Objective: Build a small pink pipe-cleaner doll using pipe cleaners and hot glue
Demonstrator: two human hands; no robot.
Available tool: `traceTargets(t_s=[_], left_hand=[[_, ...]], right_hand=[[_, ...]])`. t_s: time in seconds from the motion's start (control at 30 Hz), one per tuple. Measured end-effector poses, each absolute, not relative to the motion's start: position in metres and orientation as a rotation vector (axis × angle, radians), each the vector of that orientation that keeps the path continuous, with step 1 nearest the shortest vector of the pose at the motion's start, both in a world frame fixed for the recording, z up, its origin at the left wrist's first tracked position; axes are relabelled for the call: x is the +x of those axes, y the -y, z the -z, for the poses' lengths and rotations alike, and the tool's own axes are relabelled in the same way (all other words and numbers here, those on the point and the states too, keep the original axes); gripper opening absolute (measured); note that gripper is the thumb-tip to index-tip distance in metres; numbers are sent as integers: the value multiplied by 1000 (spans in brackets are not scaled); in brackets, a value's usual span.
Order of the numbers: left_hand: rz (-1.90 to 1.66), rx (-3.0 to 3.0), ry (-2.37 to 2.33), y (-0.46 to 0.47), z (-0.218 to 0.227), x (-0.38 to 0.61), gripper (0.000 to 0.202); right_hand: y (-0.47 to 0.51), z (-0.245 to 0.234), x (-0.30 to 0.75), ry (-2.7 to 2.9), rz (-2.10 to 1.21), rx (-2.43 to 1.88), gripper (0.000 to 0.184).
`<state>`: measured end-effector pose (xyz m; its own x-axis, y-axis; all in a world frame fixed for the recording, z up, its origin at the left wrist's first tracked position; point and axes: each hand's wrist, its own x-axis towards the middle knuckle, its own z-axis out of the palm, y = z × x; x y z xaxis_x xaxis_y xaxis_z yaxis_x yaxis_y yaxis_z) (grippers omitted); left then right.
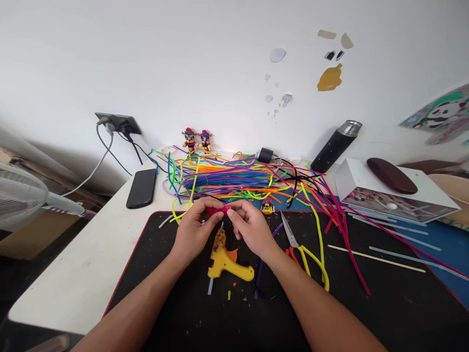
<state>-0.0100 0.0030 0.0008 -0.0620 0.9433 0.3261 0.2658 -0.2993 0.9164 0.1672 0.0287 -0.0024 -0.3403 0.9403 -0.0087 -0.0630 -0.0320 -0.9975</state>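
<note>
Black phone (141, 188) lay on the white tabletop (73, 264); left hand (192, 230) pinched a red piece (213, 210) near the glue gun (222, 261) (yellow, resting on the mat (198, 322)); right hand (254, 230) pinched the piece's right end; scissors (293, 240) lay farther right.

A small, bright pinkish-red piece (225, 209), elongated and roughly level from side to side, is held between the person's left hand (193, 229) and right hand (253, 229) (they partly cover it, hiding its full shape).

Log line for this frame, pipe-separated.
left hand: holding pink piece | right hand: holding same piece | glue gun: on black mat | scissors: on mat
</note>
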Motion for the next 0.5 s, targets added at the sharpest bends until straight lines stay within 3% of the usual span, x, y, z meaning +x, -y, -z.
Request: traceTargets(t_s=[0.5], left_hand=[[-1224,1667,-1419,-1,-1,-8,20]], right_hand=[[-31,-1,167,1342,-1520,-998,41]])
